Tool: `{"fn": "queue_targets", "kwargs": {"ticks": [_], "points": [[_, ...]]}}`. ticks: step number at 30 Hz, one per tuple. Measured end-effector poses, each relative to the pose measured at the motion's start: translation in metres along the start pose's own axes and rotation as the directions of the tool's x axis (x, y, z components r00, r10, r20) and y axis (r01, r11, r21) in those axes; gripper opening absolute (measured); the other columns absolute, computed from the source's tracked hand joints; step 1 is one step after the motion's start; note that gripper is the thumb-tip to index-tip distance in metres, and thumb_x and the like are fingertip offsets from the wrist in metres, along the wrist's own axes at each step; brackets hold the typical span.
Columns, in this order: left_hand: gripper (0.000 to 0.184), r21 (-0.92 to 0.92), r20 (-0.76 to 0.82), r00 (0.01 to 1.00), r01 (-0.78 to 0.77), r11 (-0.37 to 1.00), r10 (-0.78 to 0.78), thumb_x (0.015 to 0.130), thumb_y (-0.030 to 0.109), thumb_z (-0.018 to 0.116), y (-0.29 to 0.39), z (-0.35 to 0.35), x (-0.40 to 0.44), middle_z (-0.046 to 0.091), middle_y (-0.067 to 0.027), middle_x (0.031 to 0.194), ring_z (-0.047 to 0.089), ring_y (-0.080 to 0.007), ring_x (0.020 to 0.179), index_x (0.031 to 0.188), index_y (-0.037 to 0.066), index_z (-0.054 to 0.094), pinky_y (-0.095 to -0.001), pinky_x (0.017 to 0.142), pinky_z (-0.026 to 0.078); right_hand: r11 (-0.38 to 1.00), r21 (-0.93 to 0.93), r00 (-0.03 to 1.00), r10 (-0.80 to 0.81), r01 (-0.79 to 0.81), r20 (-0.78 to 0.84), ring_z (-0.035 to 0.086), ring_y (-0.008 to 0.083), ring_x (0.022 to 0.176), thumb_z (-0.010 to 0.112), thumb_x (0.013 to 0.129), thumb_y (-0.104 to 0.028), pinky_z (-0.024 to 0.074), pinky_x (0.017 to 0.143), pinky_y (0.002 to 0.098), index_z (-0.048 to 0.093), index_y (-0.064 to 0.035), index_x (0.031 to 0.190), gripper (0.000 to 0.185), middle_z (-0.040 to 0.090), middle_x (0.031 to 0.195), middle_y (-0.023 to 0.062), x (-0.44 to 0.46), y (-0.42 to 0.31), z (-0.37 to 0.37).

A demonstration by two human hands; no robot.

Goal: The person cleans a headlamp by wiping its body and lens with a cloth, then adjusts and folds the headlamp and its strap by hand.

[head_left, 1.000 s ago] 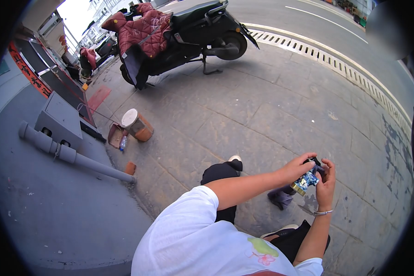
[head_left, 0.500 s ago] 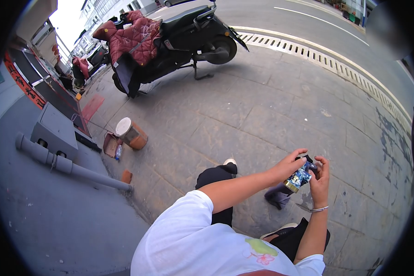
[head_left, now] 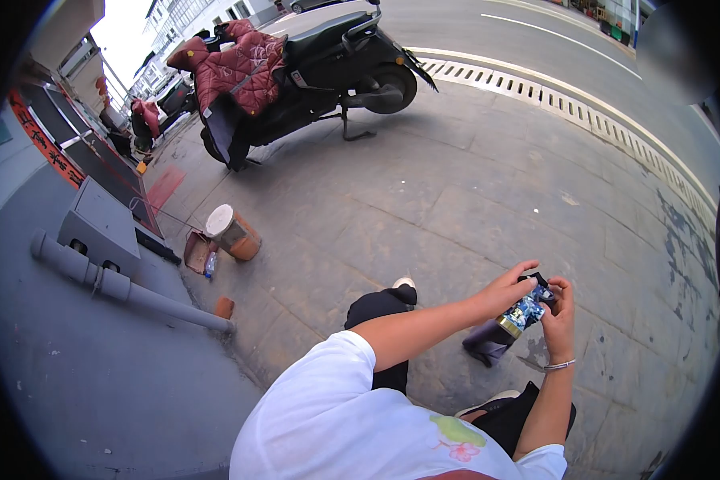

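Observation:
My left hand (head_left: 510, 290) reaches across from the left and holds the upper side of a blue-and-white patterned item (head_left: 525, 310) with a gold band and a black end. On the other side my right hand (head_left: 562, 312), a bracelet at its wrist, has its fingers curled around the same item near the black end. What kind of item it is I cannot make out. A dark purple piece, shaped like a high-heeled shoe (head_left: 486, 342), shows just below the gold band. Whether the two are joined is unclear.
A black scooter (head_left: 320, 80) with a quilted red cover stands ahead on the paving. To the left are a round bin-like container (head_left: 234, 232), a dustpan (head_left: 198, 252) and a grey pipe (head_left: 128, 292) along the wall. A slotted drain (head_left: 552, 100) borders the road.
The view has shifted slightly, and the hands have moved a little with the patterned item. More of the purple piece shows beside the gold band. Both hands keep their hold.

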State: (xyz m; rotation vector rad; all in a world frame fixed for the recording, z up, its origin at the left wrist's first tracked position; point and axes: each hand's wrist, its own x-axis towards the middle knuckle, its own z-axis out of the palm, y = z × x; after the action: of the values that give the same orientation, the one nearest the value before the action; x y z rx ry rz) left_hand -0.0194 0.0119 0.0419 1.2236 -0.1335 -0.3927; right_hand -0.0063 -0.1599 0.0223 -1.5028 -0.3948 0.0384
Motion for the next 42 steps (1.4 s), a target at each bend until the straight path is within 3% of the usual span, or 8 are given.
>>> {"fn": "queue_targets", "kwargs": {"ticks": [8,17,28,31,34,36,39,42], "points": [[0.052,0.116,0.055,0.996,-0.073,0.991,0.067,0.095,0.022,0.043,-0.013,0.000,0.005,0.046,-0.0136,0.128,0.049,-0.0153,0.110,0.141,0.005,0.027,-0.0280,0.092,0.042,0.977,0.174,0.990,0.135,-0.124,-0.050,0.052,0.0045,0.068,0.055,0.084,0.000,0.0399,0.060,0.0178,0.044,-0.0055,0.111,0.030,0.057,0.075,-0.0004,0.002,0.005,0.006],[0.053,0.031,0.025,0.999,-0.032,0.999,0.032,0.094,0.022,0.044,-0.005,-0.003,0.001,0.048,-0.0129,0.124,0.050,-0.0153,0.108,0.141,0.003,0.027,-0.0277,0.091,0.042,0.999,-0.025,0.998,-0.048,0.047,-0.035,0.054,0.0058,0.074,0.056,0.085,-0.002,0.0423,0.065,0.0184,0.046,-0.0037,0.109,0.026,0.058,0.083,0.0016,0.001,-0.002,0.007],[0.054,0.114,0.015,0.999,-0.049,0.992,0.048,0.093,0.025,0.047,-0.018,-0.003,0.009,0.042,-0.0127,0.134,0.046,-0.0168,0.116,0.140,0.004,0.029,-0.0294,0.095,0.039,0.998,0.024,0.998,0.058,-0.058,-0.029,0.056,0.0067,0.079,0.055,0.085,-0.001,0.0441,0.068,0.0195,0.046,-0.0035,0.110,0.027,0.061,0.090,0.0043,0.001,0.001,0.005],[0.056,0.223,0.012,0.998,-0.062,0.973,0.061,0.092,0.030,0.050,-0.018,-0.007,0.010,0.053,-0.0114,0.122,0.054,-0.0154,0.104,0.139,0.005,0.033,-0.0282,0.086,0.045,0.989,0.133,0.997,0.073,-0.071,-0.005,0.057,0.0074,0.079,0.055,0.085,-0.002,0.0446,0.068,0.0194,0.045,-0.0043,0.111,0.028,0.062,0.090,0.0055,0.001,-0.005,0.001],[0.052,0.732,-0.046,0.986,0.144,0.666,-0.163,0.091,0.034,0.054,0.060,0.000,-0.015,0.063,-0.0089,0.104,0.061,-0.0149,0.088,0.134,0.006,0.043,-0.0268,0.074,0.049,0.968,0.236,0.995,0.096,-0.089,-0.016,0.059,0.0079,0.077,0.055,0.085,-0.003,0.0453,0.067,0.0190,0.043,-0.0059,0.113,0.030,0.064,0.090,0.0071,0.003,-0.007,-0.006],[0.047,0.854,-0.076,0.975,-0.043,0.518,0.206,0.090,0.034,0.056,0.086,0.004,-0.028,0.066,-0.0081,0.093,0.063,-0.0162,0.081,0.126,0.005,0.053,-0.0269,0.068,0.050,0.957,0.277,0.993,0.102,-0.083,-0.053,0.059,0.0077,0.076,0.055,0.086,-0.004,0.0454,0.066,0.0188,0.043,-0.0063,0.113,0.030,0.064,0.089,0.0071,0.004,-0.010,-0.012],[0.040,0.391,0.106,0.746,-0.639,0.662,0.658,0.093,0.034,0.051,0.115,0.023,-0.062,0.063,-0.0129,0.098,0.063,-0.0223,0.086,0.118,0.004,0.058,-0.0321,0.071,0.051,0.942,0.325,0.990,0.116,-0.085,-0.080,0.059,0.0078,0.075,0.055,0.086,-0.005,0.0461,0.065,0.0194,0.043,-0.0064,0.112,0.028,0.064,0.088,0.0071,0.004,-0.010,-0.021],[0.041,-0.274,0.241,0.454,-0.816,0.509,0.858,0.098,0.038,0.038,0.137,0.054,-0.100,0.056,-0.0178,0.109,0.059,-0.0309,0.095,0.120,0.006,0.053,-0.0407,0.079,0.050,0.920,0.382,0.984,0.141,-0.089,-0.111,0.060,0.0083,0.074,0.056,0.086,-0.005,0.0467,0.064,0.0199,0.044,-0.0054,0.112,0.028,0.064,0.088,0.0075,0.004,-0.005,-0.026]]}}
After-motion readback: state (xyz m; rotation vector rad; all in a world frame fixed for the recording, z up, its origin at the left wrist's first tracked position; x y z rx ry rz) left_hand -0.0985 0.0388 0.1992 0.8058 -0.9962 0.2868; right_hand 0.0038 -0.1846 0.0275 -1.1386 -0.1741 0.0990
